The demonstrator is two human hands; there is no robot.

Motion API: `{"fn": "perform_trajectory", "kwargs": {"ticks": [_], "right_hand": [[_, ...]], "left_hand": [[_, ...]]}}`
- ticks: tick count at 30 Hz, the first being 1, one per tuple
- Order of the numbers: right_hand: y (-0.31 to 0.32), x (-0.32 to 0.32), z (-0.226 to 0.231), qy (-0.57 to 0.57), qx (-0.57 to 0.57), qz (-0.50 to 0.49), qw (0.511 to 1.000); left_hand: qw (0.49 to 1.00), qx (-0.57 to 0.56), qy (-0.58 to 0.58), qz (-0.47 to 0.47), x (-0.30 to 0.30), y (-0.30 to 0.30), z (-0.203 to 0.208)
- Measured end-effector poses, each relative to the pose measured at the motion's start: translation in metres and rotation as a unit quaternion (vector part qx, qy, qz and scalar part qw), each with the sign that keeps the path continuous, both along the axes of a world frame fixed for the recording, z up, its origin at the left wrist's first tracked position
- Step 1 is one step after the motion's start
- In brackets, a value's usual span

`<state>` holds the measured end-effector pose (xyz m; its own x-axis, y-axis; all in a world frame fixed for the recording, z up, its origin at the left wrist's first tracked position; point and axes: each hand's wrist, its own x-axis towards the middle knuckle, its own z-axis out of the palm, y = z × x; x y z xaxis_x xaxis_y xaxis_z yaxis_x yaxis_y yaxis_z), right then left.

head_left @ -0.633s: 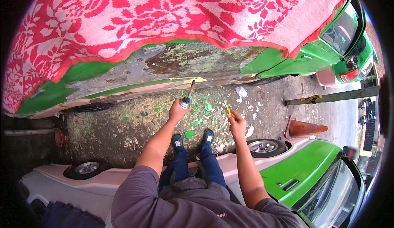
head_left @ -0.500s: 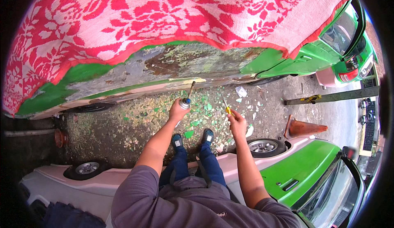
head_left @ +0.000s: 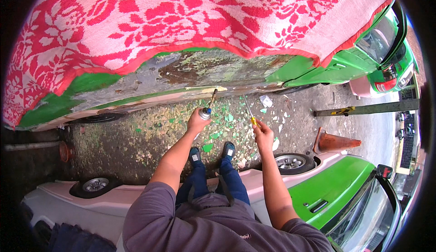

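My left hand is wrapped round the canister of a hand-held gas torch. The torch's brass-coloured nozzle points toward the lower edge of a stripped car side panel; no flame can be made out. That panel shows patches of bare metal, brown filler and flaking green and cream paint. In my right hand is a thin, long-shafted tool, seemingly a screwdriver, gripped by its yellow handle. Its shaft slants up toward the panel, the tip apart from it as far as I can tell.
A red and pink floral blanket drapes over the panelled car. Green and cream paint chips litter the ground round my feet. Behind me stands a green and pink car. An orange traffic cone and a metal post are at right.
Both hands keep their grips and stay nearly in place. My right hand and the tool have shifted slightly; the view has tilted a little.
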<state>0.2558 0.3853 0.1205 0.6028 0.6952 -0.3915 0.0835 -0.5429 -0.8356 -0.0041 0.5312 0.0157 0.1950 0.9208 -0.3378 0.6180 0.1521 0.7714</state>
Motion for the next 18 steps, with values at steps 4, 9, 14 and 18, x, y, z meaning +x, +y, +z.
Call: {"fn": "perform_trajectory", "kwargs": {"ticks": [4, 9, 14, 18], "right_hand": [[0.004, -0.001, 0.006, 0.028, 0.011, -0.001, 1.000], [0.005, 0.004, 0.001, 0.029, -0.014, 0.004, 0.999], [0.007, 0.004, -0.002, 0.022, 0.010, 0.012, 1.000], [0.008, 0.008, -0.001, 0.016, 0.025, 0.014, 0.999]], "left_hand": [[1.000, 0.002, 0.005, 0.016, -0.006, 0.001, -0.011], [1.000, -0.005, 0.005, 0.012, -0.005, 0.002, -0.003], [0.999, 0.037, 0.019, 0.014, -0.012, 0.003, -0.006], [0.999, 0.029, 0.019, 0.004, -0.010, 0.005, -0.002]]}}
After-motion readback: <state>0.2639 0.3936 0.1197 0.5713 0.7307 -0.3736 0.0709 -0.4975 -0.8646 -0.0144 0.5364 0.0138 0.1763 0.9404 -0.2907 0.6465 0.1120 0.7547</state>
